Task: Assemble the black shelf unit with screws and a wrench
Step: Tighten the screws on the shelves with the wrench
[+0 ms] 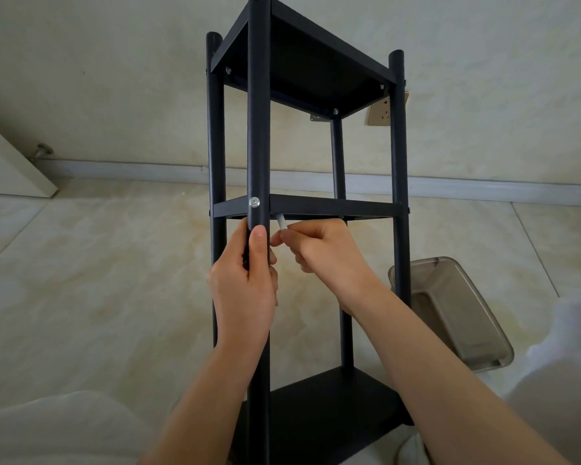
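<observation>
Under the middle shelf (332, 207): late-stage screw tightening.
Frame stands, three tiers mounted; left hand (245, 283) wraps the front post (259, 129), right hand (326, 253) pinches a pale wrench (282, 223).

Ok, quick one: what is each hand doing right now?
Left hand: grips the shelf unit's front post below the middle shelf.
Right hand: fingers pinch a small silver wrench under the middle shelf.

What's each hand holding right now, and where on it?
The left hand grips the shelf unit's front post just below the middle shelf. The right hand pinches the lower end of a small silver wrench reaching under that shelf.
</observation>
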